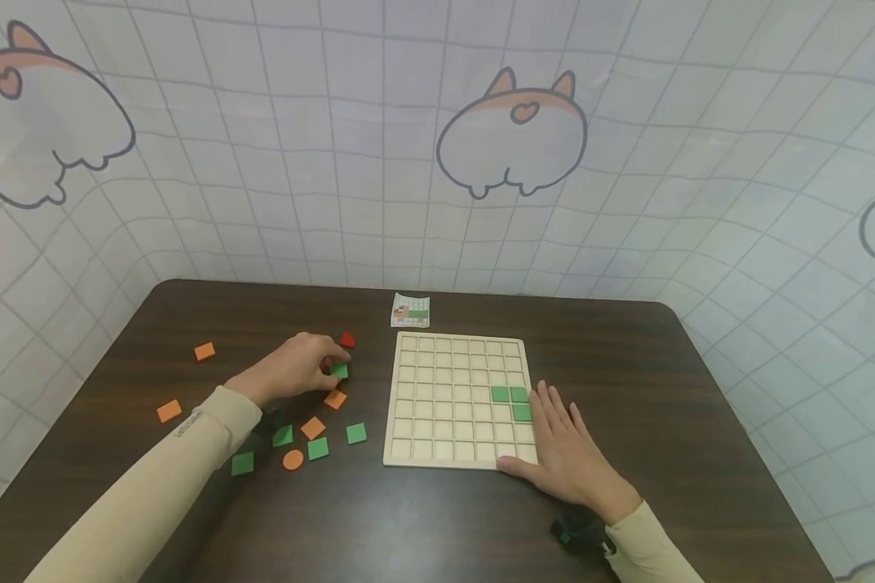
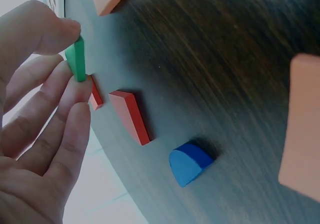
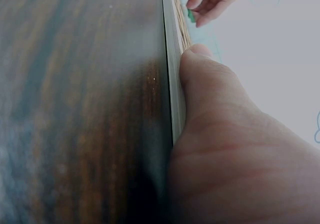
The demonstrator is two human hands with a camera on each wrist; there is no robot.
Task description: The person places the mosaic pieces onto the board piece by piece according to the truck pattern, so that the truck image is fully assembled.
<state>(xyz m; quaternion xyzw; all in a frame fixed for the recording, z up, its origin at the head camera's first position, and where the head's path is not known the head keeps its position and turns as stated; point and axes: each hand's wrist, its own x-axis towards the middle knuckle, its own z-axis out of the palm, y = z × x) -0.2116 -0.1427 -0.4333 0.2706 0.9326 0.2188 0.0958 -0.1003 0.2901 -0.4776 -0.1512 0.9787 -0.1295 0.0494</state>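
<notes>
Green and thin, the held tile could twist or slip out of the left grip, since only its edges seem to be pinched. Should that grip dip, its fingers could knock the red pieces close by or the orange tile just on its near side. A sideways push from the right grip could shift the gridded board or jostle the seated green tiles beside its fingers.

Thumb and fingertip of the left grip stand about the tile's width apart, pinching it, apparently above the table. The right grip lies flat, grasping nothing, its thumb touching the board's near edge.
</notes>
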